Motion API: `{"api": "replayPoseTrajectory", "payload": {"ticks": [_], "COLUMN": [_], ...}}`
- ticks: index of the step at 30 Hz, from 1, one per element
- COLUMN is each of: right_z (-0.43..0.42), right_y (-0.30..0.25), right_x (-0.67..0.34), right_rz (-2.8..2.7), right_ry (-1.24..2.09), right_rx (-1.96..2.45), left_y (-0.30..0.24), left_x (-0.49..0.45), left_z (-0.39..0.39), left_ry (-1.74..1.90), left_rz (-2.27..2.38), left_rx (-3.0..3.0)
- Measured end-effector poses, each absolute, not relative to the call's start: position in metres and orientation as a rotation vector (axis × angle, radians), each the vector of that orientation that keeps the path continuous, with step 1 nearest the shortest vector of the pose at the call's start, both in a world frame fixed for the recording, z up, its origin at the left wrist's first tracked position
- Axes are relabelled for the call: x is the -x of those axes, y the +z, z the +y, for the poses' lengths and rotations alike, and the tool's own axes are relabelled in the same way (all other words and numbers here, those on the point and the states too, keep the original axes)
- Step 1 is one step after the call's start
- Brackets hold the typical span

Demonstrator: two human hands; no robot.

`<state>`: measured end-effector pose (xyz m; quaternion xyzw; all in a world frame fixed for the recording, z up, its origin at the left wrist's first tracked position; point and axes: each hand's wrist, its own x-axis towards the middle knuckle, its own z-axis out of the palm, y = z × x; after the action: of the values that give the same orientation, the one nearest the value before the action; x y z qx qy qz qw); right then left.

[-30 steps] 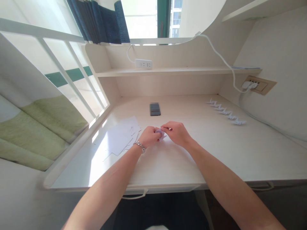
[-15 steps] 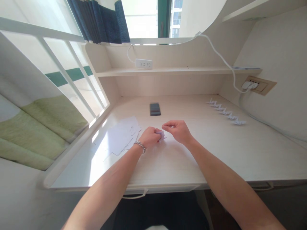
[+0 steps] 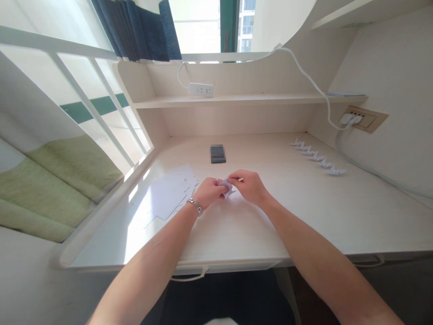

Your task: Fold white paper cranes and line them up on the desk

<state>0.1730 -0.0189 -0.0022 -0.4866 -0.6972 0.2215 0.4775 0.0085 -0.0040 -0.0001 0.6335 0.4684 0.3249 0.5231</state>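
Sunlight from the window [image 3: 199, 34] falls across the left part of the pale tabletop [image 3: 304, 221], below a shelf [image 3: 246, 100] that bears a white power strip [image 3: 201, 90]. On the left lie flat, overlapping white paper sheets [image 3: 167, 192], some with uneven lower edges. Just right of them is the left hand [image 3: 209, 192], a chain bracelet [image 3: 195, 206] at its wrist, with its fingers clamped on the folded paper [image 3: 226, 184]. That piece lies between the two hands, to the right of the left hand's knuckles; a thin point sticks out rightward, but too much is covered to tell its long axis. Both hands touch it, the left covering more. Beyond it, well apart, sits a small dark object [image 3: 217, 154], blurred out. The right hand [image 3: 248, 183] pinches the upper edge, thumb and forefinger together. Farther right, folded paper birds [image 3: 316, 157] stand in a slanting row. As for containers, a drawer [image 3: 230, 267] shows under the front edge, its inside hidden.
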Motion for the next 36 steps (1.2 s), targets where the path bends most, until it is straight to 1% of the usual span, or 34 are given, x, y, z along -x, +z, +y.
{"api": "replayPoseTrajectory", "payload": {"ticks": [6, 12, 15, 19, 26, 36], "right_z": [-0.0193, -0.0177, -0.0165, -0.0153, -0.0156, -0.0108], "right_y": [-0.0007, -0.0016, -0.0019, -0.0020, 0.0005, -0.0030], "right_x": [-0.1757, -0.1747, -0.1730, -0.1725, -0.1757, -0.1757], "right_rz": [-1.650, -1.480, -1.408, -1.374, -1.378, -1.319], "right_ry": [0.634, 0.906, 0.970, 1.009, 1.016, 1.008], "right_rx": [1.192, 1.143, 1.116, 1.102, 1.083, 0.995], "left_y": [-0.0019, -0.0009, -0.0003, 0.0012, -0.0006, -0.0013], "left_x": [-0.0057, -0.0074, -0.0082, -0.0073, -0.0052, -0.0057], "left_z": [0.0015, 0.0006, 0.0003, 0.0001, -0.0001, 0.0015], "left_ry": [0.917, 1.074, 1.106, 1.125, 1.154, 1.192], "left_rz": [1.075, 0.972, 0.963, 0.964, 0.837, 0.881], "left_rx": [-1.478, -1.327, -1.362, -1.405, -1.492, -1.513]}}
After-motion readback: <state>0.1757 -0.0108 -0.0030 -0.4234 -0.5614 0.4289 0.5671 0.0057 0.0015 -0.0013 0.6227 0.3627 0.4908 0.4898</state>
